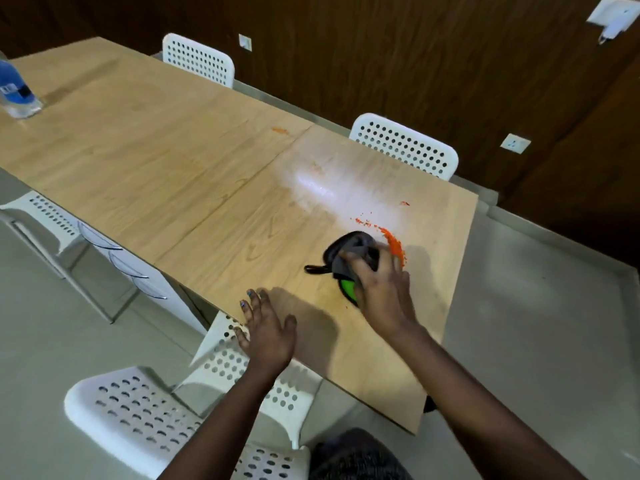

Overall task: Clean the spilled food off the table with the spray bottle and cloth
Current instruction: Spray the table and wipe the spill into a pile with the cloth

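Nearest: white perforated plastic chairs tucked under near edge of table. Left hand flat, fingers straight and spread, hovering or resting at table's near edge, holding nothing; prob there to brace the body while other arm reaches. Further in, right hand pressed on bunched grey cloth, fingers curled over it; soft crumpled fabric w/ black edge, green round thing peeking under palm, can't tell what. Cloth sits right against orange spill, a grainy crumb pile heaped in a curved ridge, looks like being swept together; loose specks scattered just beyond. Past that, glossy wet-looking sheen on light wood-grain top, likely sprayed. Small orange smear further out near panel seam, not yet wiped. Far left corner: clear bottle w/ blue label, upright, well apart; spray head not visible
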